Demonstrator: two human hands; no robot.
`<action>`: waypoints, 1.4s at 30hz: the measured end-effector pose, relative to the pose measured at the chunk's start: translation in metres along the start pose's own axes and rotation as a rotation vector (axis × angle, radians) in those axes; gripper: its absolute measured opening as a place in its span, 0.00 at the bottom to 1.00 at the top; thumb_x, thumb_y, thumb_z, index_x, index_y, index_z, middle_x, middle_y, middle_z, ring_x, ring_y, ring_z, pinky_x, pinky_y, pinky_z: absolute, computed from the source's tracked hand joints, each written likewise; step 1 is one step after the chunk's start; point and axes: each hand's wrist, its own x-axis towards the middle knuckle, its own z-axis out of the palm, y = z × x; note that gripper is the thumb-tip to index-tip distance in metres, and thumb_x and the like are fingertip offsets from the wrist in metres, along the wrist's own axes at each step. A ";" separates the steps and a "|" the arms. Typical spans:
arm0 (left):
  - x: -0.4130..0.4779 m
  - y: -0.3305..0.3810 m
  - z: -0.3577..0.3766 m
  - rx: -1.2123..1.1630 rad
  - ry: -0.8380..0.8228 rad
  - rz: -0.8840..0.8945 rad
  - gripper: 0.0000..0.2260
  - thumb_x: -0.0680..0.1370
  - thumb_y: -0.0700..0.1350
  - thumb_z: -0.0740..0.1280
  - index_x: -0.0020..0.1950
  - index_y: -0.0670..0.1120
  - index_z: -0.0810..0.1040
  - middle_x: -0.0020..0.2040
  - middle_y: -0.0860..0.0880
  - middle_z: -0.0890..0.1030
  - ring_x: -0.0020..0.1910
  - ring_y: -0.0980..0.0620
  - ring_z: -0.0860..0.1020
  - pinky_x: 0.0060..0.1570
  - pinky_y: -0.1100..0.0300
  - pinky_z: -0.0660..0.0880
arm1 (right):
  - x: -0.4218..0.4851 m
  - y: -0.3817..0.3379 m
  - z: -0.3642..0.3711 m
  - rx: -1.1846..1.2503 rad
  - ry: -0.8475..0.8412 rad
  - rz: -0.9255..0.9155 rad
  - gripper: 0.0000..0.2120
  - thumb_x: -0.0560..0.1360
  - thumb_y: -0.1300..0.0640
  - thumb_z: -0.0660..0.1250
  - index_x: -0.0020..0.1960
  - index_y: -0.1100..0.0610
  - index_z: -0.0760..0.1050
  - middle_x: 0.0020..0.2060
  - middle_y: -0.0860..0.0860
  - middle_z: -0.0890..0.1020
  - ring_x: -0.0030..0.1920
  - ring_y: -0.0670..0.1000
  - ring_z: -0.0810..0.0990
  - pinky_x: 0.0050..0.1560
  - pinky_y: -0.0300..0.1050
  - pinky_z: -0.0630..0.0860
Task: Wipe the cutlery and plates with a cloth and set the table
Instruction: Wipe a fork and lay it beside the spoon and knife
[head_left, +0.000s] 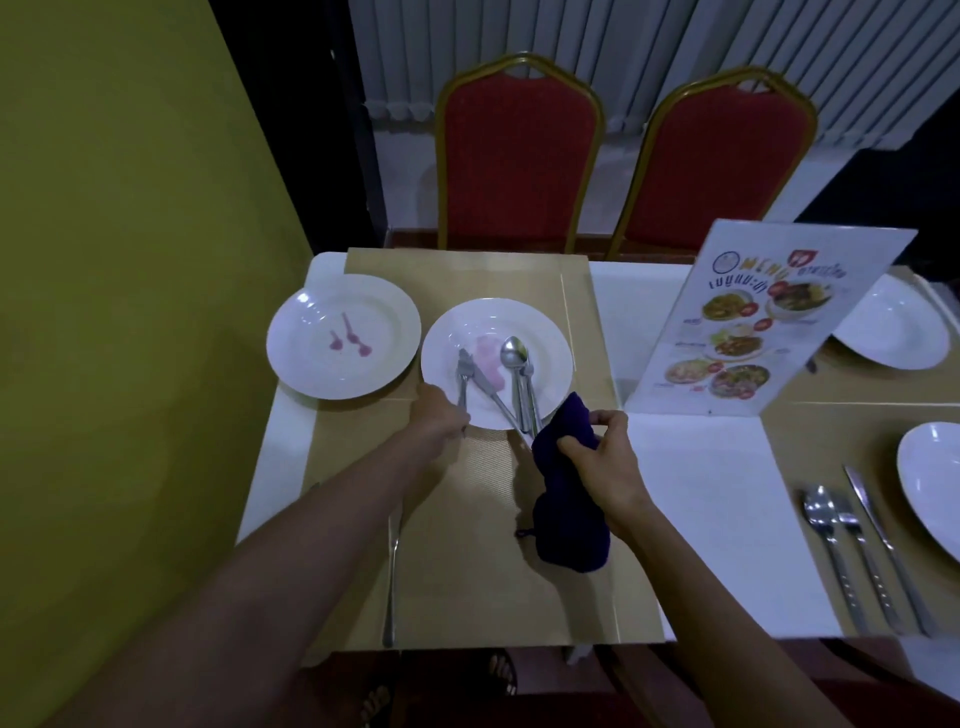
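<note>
A white plate with a pink smear stands on the tan placemat. On it lie a fork, a knife and spoons. My left hand pinches the fork's handle at the plate's near rim. My right hand grips a dark purple cloth just right of the plate, its end hanging over the mat. A second white plate with pink stains sits at the far left. One piece of cutlery lies on the mat's left edge, under my left forearm.
A standing menu card is right of the plate. Further right lie two more white plates and a set of cutlery. Two red chairs stand behind the table. A yellow wall borders the left.
</note>
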 end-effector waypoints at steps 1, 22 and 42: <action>-0.010 0.001 -0.005 -0.089 -0.111 -0.057 0.05 0.75 0.32 0.68 0.48 0.36 0.73 0.42 0.39 0.78 0.38 0.47 0.79 0.36 0.57 0.78 | 0.002 -0.001 0.000 -0.003 -0.001 -0.001 0.18 0.77 0.58 0.68 0.61 0.51 0.64 0.51 0.52 0.80 0.45 0.54 0.83 0.40 0.49 0.83; -0.244 -0.032 -0.076 -0.403 -0.240 0.344 0.15 0.85 0.47 0.53 0.44 0.44 0.73 0.26 0.55 0.65 0.23 0.59 0.60 0.22 0.67 0.57 | -0.107 -0.059 0.044 -0.475 -0.055 -0.861 0.26 0.78 0.46 0.51 0.72 0.49 0.71 0.74 0.44 0.66 0.70 0.48 0.68 0.70 0.48 0.66; -0.290 -0.043 -0.110 -0.327 -0.093 0.554 0.12 0.82 0.46 0.60 0.43 0.50 0.80 0.33 0.54 0.71 0.28 0.56 0.66 0.30 0.62 0.62 | -0.163 -0.089 0.042 -0.984 0.272 -1.262 0.22 0.71 0.61 0.72 0.65 0.58 0.76 0.68 0.58 0.74 0.48 0.60 0.76 0.50 0.55 0.80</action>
